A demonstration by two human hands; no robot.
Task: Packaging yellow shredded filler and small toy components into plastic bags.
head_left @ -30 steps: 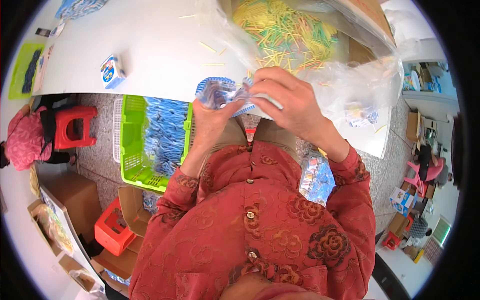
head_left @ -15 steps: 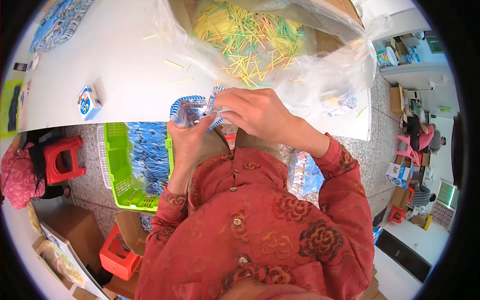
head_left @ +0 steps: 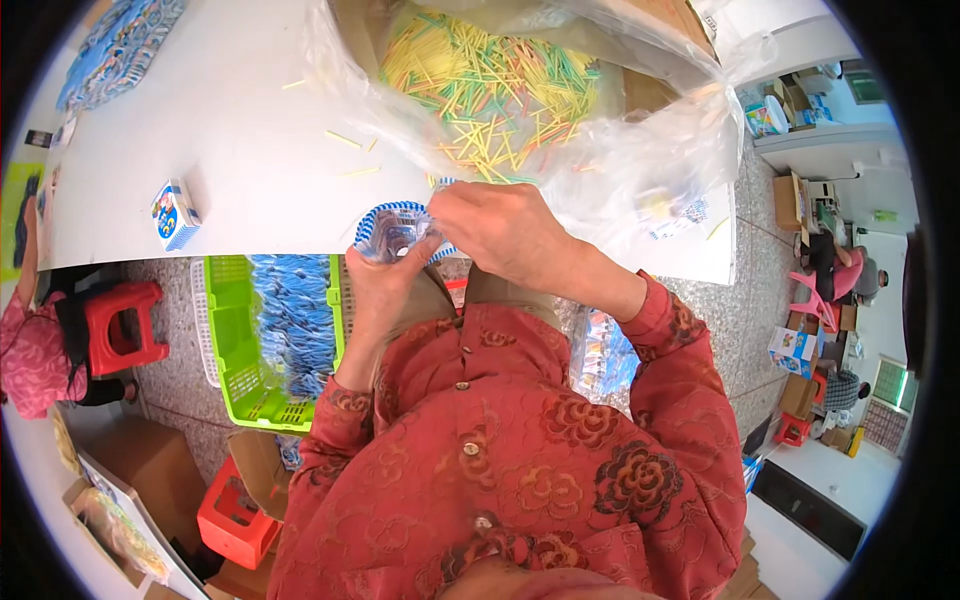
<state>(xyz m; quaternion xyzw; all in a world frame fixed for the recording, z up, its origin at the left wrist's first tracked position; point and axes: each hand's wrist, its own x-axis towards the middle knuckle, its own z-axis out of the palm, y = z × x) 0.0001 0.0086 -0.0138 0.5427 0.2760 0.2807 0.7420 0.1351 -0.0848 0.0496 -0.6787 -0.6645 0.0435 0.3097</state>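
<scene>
A small clear plastic pouch (head_left: 392,222) with a blue-and-white striped rim is held over the table's near edge, its mouth spread and facing up. My left hand (head_left: 383,290) grips it from the near side, the thumb along the rim. My right hand (head_left: 505,225) has its fingers closed together at the pouch's right edge, where a striped piece shows beside them. What those fingertips pinch is mostly hidden by the hand. Just beyond lies a heap of thin yellow, green and reddish sticks (head_left: 490,85) in a box lined with clear plastic film (head_left: 640,150).
A small stack of printed cards (head_left: 177,215) stands on the white table (head_left: 260,160), with a few loose sticks. Below left is a green basket (head_left: 243,385) of blue packets (head_left: 297,325). Red stools (head_left: 122,325) stand on the floor. Other people sit at far left and right.
My right hand has turned and drawn in closer to the pouch's right edge. The pouch mouth looks rounder and more open. The whole view has shifted slightly.
</scene>
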